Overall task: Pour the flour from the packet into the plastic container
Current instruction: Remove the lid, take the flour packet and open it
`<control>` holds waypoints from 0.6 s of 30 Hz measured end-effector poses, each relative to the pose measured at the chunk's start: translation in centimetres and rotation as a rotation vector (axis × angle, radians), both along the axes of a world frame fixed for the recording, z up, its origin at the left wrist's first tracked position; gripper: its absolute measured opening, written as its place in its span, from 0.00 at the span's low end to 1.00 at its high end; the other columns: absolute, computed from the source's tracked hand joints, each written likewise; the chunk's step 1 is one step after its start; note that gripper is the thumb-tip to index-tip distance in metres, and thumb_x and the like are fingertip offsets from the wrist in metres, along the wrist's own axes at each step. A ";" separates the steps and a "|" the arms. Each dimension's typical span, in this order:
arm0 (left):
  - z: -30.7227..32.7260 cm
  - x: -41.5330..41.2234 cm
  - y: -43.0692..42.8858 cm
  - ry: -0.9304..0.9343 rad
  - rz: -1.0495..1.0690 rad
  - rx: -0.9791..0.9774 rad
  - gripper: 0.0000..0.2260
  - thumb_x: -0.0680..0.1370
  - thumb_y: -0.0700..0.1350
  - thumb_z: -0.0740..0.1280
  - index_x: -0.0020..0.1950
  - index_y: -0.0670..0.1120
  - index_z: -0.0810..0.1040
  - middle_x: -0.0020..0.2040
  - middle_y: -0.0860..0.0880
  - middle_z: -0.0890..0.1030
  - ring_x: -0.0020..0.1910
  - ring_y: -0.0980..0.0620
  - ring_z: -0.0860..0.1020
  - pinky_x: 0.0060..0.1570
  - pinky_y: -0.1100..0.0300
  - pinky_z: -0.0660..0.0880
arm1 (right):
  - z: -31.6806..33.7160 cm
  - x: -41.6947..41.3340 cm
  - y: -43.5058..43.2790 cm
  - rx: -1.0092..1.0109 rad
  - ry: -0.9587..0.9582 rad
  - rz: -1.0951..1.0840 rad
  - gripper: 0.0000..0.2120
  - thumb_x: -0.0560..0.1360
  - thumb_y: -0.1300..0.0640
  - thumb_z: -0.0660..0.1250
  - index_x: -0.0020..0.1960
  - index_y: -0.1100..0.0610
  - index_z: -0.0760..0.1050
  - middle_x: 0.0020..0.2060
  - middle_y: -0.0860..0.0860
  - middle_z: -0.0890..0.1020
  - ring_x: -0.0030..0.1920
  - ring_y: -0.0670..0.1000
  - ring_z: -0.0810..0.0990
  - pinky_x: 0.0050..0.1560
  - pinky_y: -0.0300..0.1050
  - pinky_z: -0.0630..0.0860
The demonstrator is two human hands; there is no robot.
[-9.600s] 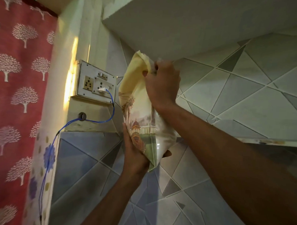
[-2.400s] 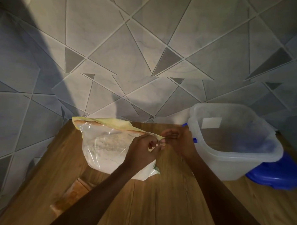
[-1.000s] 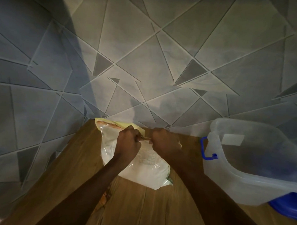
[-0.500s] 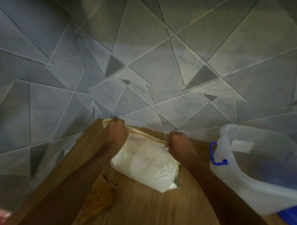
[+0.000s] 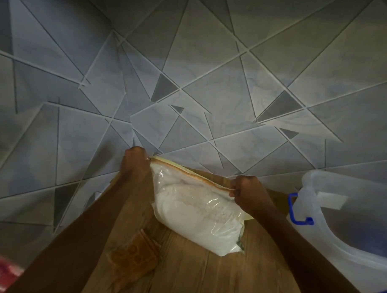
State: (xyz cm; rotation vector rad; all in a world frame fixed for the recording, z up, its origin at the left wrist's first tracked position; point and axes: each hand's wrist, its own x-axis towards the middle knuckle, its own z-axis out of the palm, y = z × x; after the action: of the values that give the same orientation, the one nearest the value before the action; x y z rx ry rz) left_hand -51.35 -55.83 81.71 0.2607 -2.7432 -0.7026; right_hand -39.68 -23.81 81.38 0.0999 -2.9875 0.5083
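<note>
Left hand (image 5: 136,164) and right hand (image 5: 245,192) each pinch an end of the flour packet's (image 5: 199,214) top edge, stretched taut between them; it rests on the wooden tabletop (image 5: 205,276), left of the translucent plastic container (image 5: 349,228); grey geometric wall tiles (image 5: 191,69) behind.

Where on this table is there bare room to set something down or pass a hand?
Bare wood of the table lies nearest the camera, bordered by the flour packet behind and a flat brown piece on the left. Crowded: the strip between packet and plastic container, crossed by the right forearm.
</note>
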 end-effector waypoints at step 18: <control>-1.7 -2.2 -1.1 -0.041 -0.405 0.774 0.06 0.73 0.38 0.76 0.40 0.48 0.84 0.33 0.44 0.82 0.31 0.50 0.78 0.37 0.56 0.77 | 1.9 -7.0 -8.3 0.112 -0.127 -0.004 0.39 0.68 0.44 0.79 0.71 0.54 0.64 0.62 0.57 0.78 0.63 0.59 0.77 0.60 0.57 0.77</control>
State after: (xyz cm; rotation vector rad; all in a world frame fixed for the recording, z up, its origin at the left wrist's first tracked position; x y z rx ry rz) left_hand -53.60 -56.96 79.98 -0.1365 -2.4406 -1.8653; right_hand -46.64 -32.08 83.25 0.0730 -3.1390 0.3590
